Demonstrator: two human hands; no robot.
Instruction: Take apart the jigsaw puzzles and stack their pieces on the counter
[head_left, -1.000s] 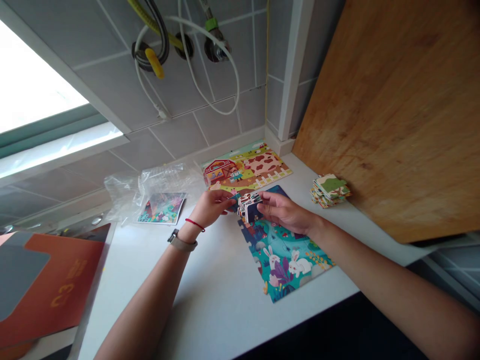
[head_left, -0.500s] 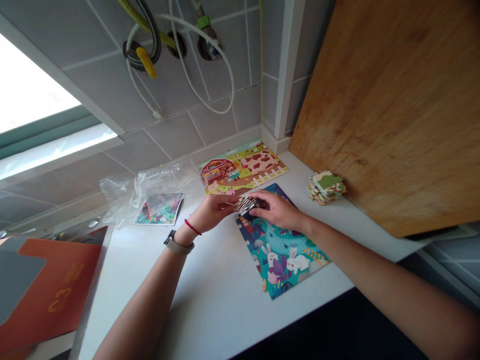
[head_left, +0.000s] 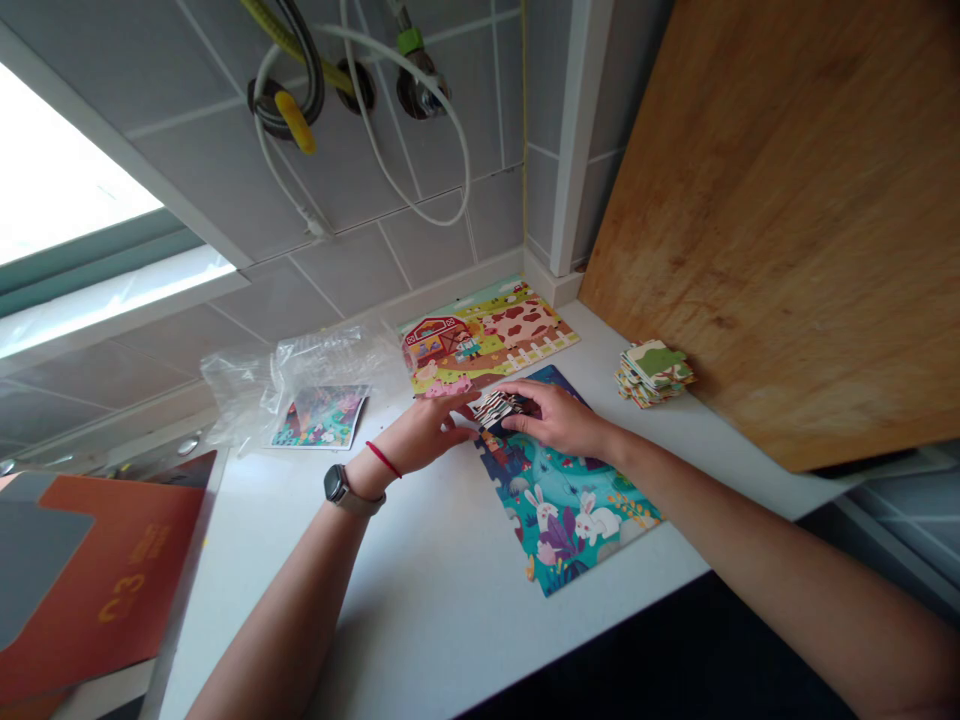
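Note:
My right hand [head_left: 559, 418] is wrapped round a stack of puzzle pieces [head_left: 495, 408], seen edge-on above the upper left part of a teal puzzle with white rabbits [head_left: 577, 520]. Just left of the stack is my left hand [head_left: 431, 430], its thumb and fingers apart and nothing visible between them; the fingertips are near the stack's left end. Behind both hands lies a farm puzzle with a barn and a cow [head_left: 487, 335]. A second pile of pieces [head_left: 654, 373] sits to the right, beside the wooden board.
Clear plastic bags [head_left: 322, 350] partly cover a small picture card [head_left: 319, 417] at the back left of the white table [head_left: 405, 600]. A large wooden board [head_left: 780, 220] leans at the right. An orange box [head_left: 127, 570] stands at the left edge. Hoses hang on the tiled wall.
My left hand has loosened from the left end of the stack and its fingers have spread. My right hand has stayed nearly in place with the pieces.

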